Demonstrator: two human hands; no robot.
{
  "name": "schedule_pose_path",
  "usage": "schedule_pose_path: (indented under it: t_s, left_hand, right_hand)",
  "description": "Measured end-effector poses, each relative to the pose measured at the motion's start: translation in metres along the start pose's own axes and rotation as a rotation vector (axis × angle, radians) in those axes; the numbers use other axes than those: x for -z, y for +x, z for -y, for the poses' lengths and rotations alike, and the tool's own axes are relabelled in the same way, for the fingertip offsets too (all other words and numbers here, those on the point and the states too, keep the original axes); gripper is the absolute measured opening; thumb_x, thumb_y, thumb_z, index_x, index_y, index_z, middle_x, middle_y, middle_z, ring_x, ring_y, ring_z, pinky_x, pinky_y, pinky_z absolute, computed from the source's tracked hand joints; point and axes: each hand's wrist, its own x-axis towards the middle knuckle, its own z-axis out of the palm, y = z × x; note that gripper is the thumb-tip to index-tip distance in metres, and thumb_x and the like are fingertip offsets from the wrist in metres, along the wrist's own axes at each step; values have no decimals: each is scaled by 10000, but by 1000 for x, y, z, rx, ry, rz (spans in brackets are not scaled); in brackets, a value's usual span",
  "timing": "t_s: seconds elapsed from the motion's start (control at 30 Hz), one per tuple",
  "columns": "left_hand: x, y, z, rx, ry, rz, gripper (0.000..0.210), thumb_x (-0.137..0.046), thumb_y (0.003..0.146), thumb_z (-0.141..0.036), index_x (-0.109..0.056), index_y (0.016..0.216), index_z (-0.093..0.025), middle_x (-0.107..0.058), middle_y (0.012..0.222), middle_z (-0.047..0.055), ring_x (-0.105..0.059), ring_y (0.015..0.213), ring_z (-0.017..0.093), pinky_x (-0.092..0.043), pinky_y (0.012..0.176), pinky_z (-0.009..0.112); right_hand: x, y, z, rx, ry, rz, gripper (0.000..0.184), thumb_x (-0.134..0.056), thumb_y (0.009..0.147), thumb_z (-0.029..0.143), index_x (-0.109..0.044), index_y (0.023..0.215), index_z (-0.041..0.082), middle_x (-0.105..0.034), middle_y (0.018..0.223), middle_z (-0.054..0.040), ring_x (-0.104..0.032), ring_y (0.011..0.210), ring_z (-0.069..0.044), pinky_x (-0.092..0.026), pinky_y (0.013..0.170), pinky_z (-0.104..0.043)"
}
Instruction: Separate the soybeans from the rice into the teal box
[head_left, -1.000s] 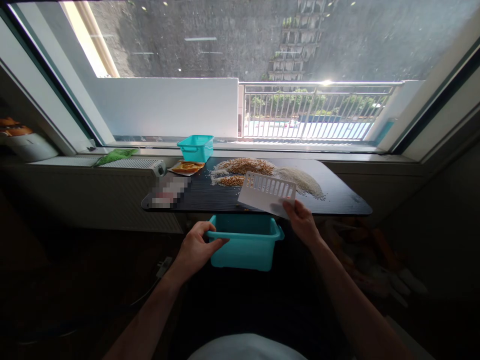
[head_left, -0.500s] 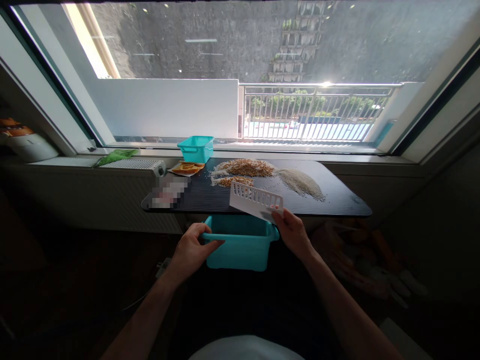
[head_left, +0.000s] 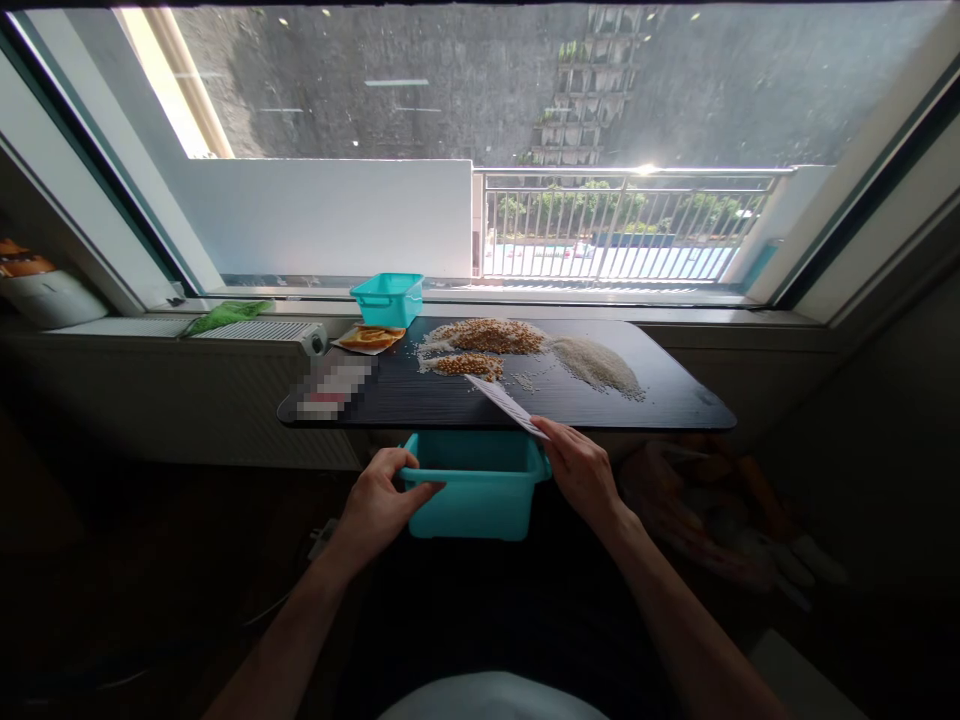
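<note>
My left hand [head_left: 382,500] grips the left rim of a teal plastic bin [head_left: 469,495] held just below the front edge of a black table [head_left: 675,400]. My right hand [head_left: 581,470] holds a white slotted plastic scraper [head_left: 506,404], now lying nearly flat on the table top. Its far edge sits next to a small brown grain pile [head_left: 469,364]. Behind that lies a larger brown grain pile [head_left: 491,336], and a white rice pile [head_left: 596,362] spreads to the right.
A second teal bin [head_left: 388,298] stands at the table's back left, beside an orange packet [head_left: 369,338]. A green cloth [head_left: 221,316] lies on the radiator cover at left. A large window [head_left: 480,150] fills the far side.
My right hand has tipped the scraper from nearly upright down to almost flat and shifted it left toward the small brown pile. The bin and left hand moved slightly left.
</note>
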Motion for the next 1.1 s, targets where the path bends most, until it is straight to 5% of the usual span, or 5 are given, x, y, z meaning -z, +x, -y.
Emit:
schedule_pose_path:
  t_s: [0.4,0.7,0.9,1.1]
  left_hand:
    - [1,-1,-3,-2,7,26,351,-671,706,-545,-595,758,-207,-579,850,1,-560,725,173,-440,632,267]
    - [-1,-1,-3,-4,5,24,338,-667,702,-530,-574,752,-209,-555,817,-11,-555,723,175,-431,641,266]
    - [-1,0,-4,-9,6,30,327,-672,706,-524,-582,745,-211,-563,823,-12,-564,732,174,-437,651,261]
    - [-3,1,-2,-28,7,46,315,-662,724,-511,-578,743,-207,-561,856,-8,-568,785,179,-444,698,269]
  right_hand:
    - [-12,25,-27,-115,-241,-80,368,-398,951,245,-661,1205,205,-732,1111,-89,-696,1000,-240,-519,857,-337]
    - [7,40,-56,-330,-424,-97,385,-406,936,230,-656,1224,175,-737,1071,-133,-695,915,-264,-493,737,-327]
    - [20,40,-67,-432,-307,-259,387,-400,912,329,-691,1090,145,-732,788,-134,-659,701,-263,-439,625,-326]
    - [15,42,-48,-354,-39,-271,387,-420,894,429,-648,1064,166,-721,856,-117,-655,767,-263,-477,690,-361]
